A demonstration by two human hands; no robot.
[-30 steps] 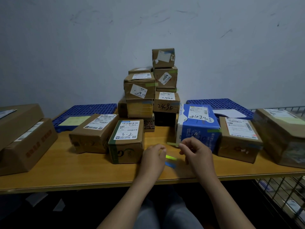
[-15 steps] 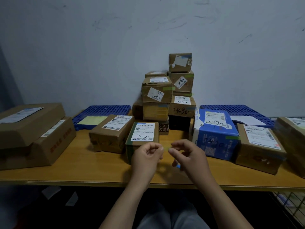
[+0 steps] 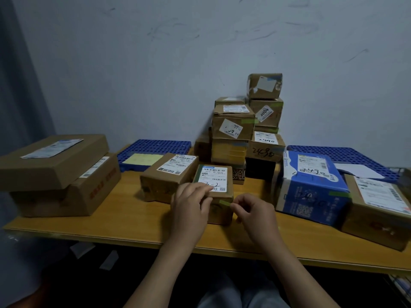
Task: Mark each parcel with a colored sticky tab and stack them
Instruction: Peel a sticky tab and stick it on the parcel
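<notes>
Now, left hand point(image 3: 191, 205) loose and flat atop the small parcel point(image 3: 220, 211), right hand point(image 3: 255, 215) in a pinch on the green tab point(image 3: 224, 202).

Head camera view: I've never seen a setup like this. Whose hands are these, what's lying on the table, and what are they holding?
There is no robot here. A person wears a camera on the head that looks forward and down, so you see their own two bare hands from above. The wooden table holds cardboard parcels, a blue box and a stack of parcels against the wall. The left hand rests on top of a small parcel with a white label, apparently steadying it. The right hand pinches a green sticky tab at that parcel's front top edge, seemingly sticking it on.
</notes>
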